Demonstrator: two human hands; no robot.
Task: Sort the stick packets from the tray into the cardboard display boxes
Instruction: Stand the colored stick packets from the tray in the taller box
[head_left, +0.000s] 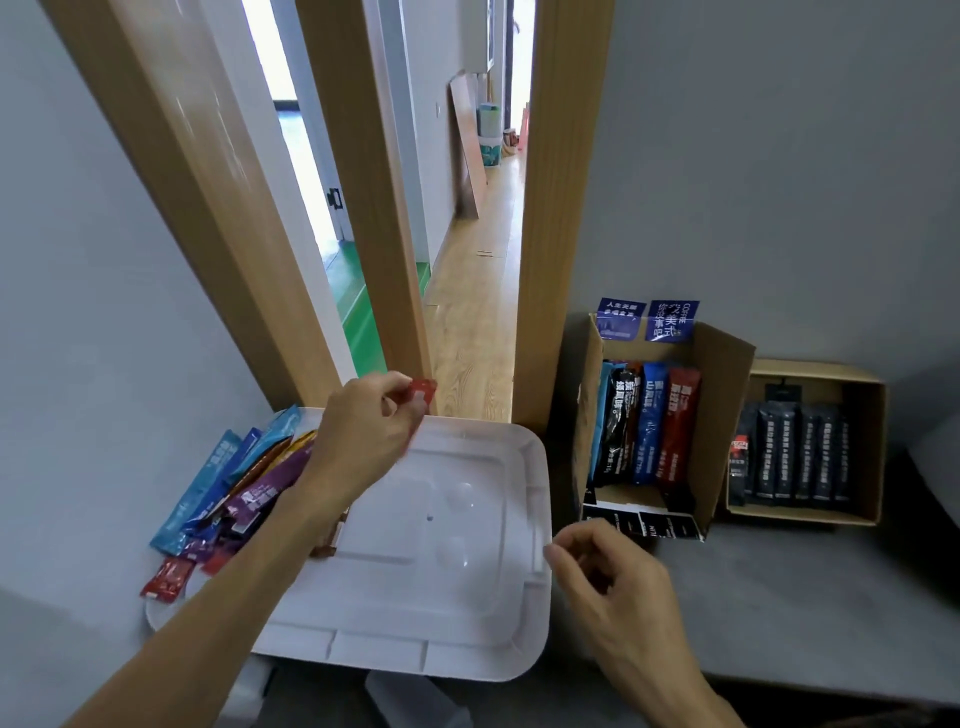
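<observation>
Nearest, the right hand (613, 577) hovers over the white tray's (467, 639) right edge, its grip loosely curled with nothing in it. Farther in, the left hand (363, 436) pinches a red stick packet (423, 392) above the tray's far edge. A heap of blue, purple and red stick packets (234, 488) spills over the tray's left rim. Beyond on the grey tabletop (805, 597), the open display box (722, 374) holds upright packets; beside it to the right, the second box (867, 441) holds dark ones.
</observation>
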